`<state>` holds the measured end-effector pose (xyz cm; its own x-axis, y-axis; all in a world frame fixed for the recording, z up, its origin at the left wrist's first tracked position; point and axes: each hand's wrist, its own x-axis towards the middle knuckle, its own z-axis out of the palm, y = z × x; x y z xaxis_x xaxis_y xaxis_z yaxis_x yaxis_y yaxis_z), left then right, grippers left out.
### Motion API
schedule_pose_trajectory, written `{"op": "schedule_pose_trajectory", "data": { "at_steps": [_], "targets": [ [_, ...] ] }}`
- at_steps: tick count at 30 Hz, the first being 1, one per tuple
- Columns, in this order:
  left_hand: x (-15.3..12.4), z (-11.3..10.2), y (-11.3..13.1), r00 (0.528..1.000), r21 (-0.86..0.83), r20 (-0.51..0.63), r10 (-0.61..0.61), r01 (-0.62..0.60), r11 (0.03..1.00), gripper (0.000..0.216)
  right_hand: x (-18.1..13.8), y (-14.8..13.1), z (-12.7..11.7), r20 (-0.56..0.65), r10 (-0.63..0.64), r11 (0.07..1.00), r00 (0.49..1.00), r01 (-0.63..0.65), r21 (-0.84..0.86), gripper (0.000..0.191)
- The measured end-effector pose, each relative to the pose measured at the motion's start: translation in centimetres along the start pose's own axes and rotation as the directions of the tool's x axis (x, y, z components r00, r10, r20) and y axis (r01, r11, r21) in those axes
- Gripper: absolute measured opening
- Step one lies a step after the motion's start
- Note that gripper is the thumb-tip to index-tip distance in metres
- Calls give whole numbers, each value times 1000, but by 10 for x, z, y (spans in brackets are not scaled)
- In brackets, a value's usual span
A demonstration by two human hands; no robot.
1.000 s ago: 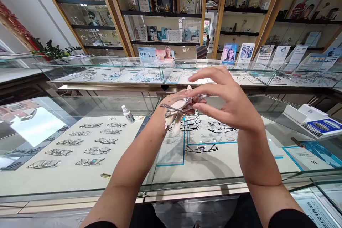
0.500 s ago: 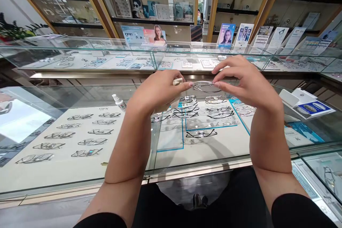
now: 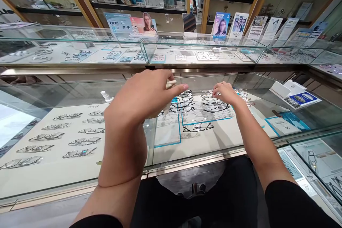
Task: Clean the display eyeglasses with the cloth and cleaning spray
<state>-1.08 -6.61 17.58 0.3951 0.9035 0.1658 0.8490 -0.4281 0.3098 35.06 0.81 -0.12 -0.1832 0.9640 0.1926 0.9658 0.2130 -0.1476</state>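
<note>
My left hand (image 3: 141, 96) is raised over the glass counter, its fingers closed on a crumpled beige cloth (image 3: 171, 84); most of the cloth is hidden behind the hand. Farther out, my right hand (image 3: 224, 92) is low at the back of the display, pinching a pair of glasses (image 3: 207, 93) with thin frames; the fingers partly cover it. Rows of dark-framed glasses (image 3: 216, 108) lie just in front of that hand. Nearer to me, one pair of black-framed glasses (image 3: 198, 127) rests alone.
A white spray bottle (image 3: 107, 97) stands left of my left wrist. More glasses (image 3: 84, 141) lie in rows on the left panel. An open white box (image 3: 296, 94) sits at the right. Behind runs another glass display case (image 3: 171, 39) with upright leaflets.
My right hand has moved away and down from my left hand, to the back rows of glasses. The glasses are no longer between both hands. My left hand still grips the cloth.
</note>
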Motion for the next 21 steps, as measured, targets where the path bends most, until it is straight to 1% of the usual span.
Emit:
{"op": "schedule_pose_trajectory", "data": {
  "at_steps": [2, 6, 8, 13, 17, 21],
  "targets": [
    [0, 1, 1, 1000, -32, 19, 9, -9, 999, 47, 1, 1, 2, 19, 13, 1000, 1000, -13, -1, 16],
    [4, 5, -5, 999, -120, 18, 36, -33, 992, 47, 3, 4, 5, 51, 43, 999, 998, -42, -11, 17],
    [5, 7, -8, 999, -134, 21, 50, -46, 990, 46, 4, 5, 6, 64, 48, 999, 997, -47, -17, 17],
    [4, 5, -7, 998, -114, 4, 69, -68, 991, 46, 6, 6, 10, 77, 52, 999, 996, -51, -19, 17],
    [0, 1, 0, 999, -84, 21, 46, -44, 995, 45, 5, 6, 10, 88, 52, 999, 995, -50, -19, 19],
    [-1, 2, 4, 999, -59, 31, 19, -17, 998, 47, 5, 7, 10, 85, 58, 998, 995, -56, -21, 31]
  ]
}}
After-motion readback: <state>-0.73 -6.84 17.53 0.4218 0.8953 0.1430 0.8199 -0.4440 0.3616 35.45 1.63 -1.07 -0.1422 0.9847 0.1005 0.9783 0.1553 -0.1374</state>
